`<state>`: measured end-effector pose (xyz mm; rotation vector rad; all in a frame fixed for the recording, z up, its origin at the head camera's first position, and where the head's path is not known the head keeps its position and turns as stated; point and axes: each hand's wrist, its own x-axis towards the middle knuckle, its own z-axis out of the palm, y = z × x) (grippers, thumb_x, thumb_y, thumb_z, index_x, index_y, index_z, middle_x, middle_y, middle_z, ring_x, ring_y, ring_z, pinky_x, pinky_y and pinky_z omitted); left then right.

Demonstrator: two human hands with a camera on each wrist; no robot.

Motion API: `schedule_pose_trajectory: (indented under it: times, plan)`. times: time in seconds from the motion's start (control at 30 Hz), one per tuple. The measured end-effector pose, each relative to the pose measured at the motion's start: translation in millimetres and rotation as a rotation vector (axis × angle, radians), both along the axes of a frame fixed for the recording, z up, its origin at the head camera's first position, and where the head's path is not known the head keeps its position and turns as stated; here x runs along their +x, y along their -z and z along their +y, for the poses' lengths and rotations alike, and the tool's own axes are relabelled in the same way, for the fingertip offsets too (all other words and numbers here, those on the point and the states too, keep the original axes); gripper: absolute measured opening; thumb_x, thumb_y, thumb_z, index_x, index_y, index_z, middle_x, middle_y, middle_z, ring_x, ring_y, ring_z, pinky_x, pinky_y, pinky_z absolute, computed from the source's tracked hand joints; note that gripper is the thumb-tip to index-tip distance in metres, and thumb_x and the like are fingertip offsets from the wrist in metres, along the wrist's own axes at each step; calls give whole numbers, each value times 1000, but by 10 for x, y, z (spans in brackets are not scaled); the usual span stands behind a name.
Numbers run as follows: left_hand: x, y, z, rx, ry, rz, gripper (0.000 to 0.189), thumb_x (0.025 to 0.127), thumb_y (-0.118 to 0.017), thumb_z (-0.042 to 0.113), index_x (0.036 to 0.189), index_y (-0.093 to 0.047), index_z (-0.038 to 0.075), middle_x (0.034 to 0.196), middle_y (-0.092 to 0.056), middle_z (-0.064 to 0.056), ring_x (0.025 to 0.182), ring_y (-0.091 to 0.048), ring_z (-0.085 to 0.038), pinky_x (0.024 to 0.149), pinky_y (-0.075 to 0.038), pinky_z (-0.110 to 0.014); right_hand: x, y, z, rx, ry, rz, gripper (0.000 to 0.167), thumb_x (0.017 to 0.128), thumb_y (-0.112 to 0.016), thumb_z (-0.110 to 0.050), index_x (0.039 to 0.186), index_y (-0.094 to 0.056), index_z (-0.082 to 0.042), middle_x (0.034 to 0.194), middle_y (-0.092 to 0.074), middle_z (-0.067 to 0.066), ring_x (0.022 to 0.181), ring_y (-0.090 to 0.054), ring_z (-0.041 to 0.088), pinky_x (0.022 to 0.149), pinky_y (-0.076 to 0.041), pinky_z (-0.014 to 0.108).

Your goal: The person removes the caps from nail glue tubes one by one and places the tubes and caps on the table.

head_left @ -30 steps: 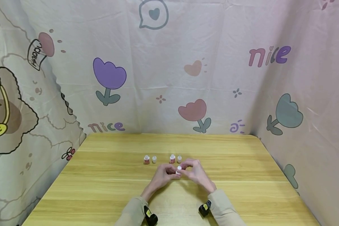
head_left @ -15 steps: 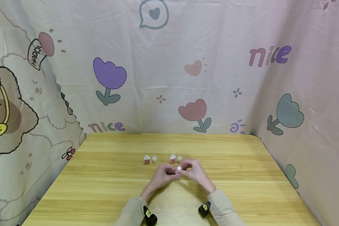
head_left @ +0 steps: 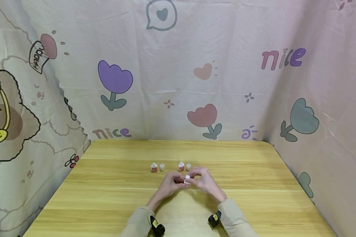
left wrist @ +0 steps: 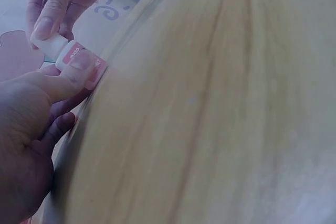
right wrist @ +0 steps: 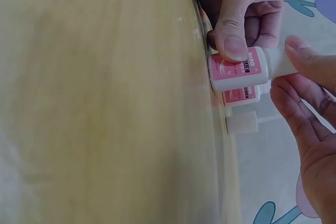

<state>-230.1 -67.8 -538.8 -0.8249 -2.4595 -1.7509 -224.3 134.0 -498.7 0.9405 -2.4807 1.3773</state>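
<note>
Near the middle of the table, my left hand (head_left: 169, 185) holds a small white glue bottle (right wrist: 236, 71) with a pink label, the thumb lying across the label. My right hand (head_left: 206, 181) pinches the white cap (left wrist: 49, 45) on top between thumb and fingers. In the head view the bottle stands upright between the two hands, low over or on the wood; whether its base touches is hard to tell. The cap sits on the bottle's neck. Fingers partly hide both parts.
Behind the hands, a similar uncapped bottle (head_left: 181, 167) stands beside its loose brush cap (head_left: 188, 167). Farther left are another open bottle (head_left: 154, 167) and a white cap (head_left: 162, 167). The wooden table (head_left: 106, 194) meets patterned cloth walls (head_left: 234, 82) at the back and sides.
The bottle and its cap have shifted very slightly down and left in the head view. Both hands keep their hold almost in place; the other bottles and caps stay put.
</note>
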Motion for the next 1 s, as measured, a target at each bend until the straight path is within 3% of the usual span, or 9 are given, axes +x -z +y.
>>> schedule_pose_trajectory:
  times: [0.17, 0.33, 0.8, 1.0]
  plan:
    - [5, -12, -1, -20, -12, -1, 13, 80, -85, 16, 88, -76, 12, 83, -77, -8, 69, -64, -2, 65, -52, -18, -3, 5, -2, -17, -1, -23, 12, 85, -79, -9, 96, -76, -6, 86, -75, 6, 79, -68, 8, 84, -61, 34]
    - [28, -40, -6, -16, -11, 7, 12, 80, -84, 13, 89, -77, 10, 83, -77, -9, 68, -64, 0, 63, -53, -18, -2, -7, -13, -64, 35, -54, 14, 82, -83, -13, 91, -75, -7, 84, -75, 5, 76, -66, 3, 76, -60, 28]
    - [31, -44, -17, -18, 4, 0, 11, 81, -83, 12, 89, -76, 9, 82, -77, -10, 68, -64, -1, 64, -53, -18, -5, 3, -31, -29, 14, 73, 9, 83, -81, -6, 90, -76, -5, 81, -73, 4, 75, -65, 3, 77, -60, 28]
    - [35, -50, -24, -21, 7, -4, 12, 81, -83, 13, 90, -76, 9, 85, -77, -9, 70, -66, -2, 66, -55, -19, 9, -9, -29, -13, -8, 66, 11, 84, -78, -4, 95, -76, -2, 86, -74, 5, 79, -69, 9, 82, -60, 29]
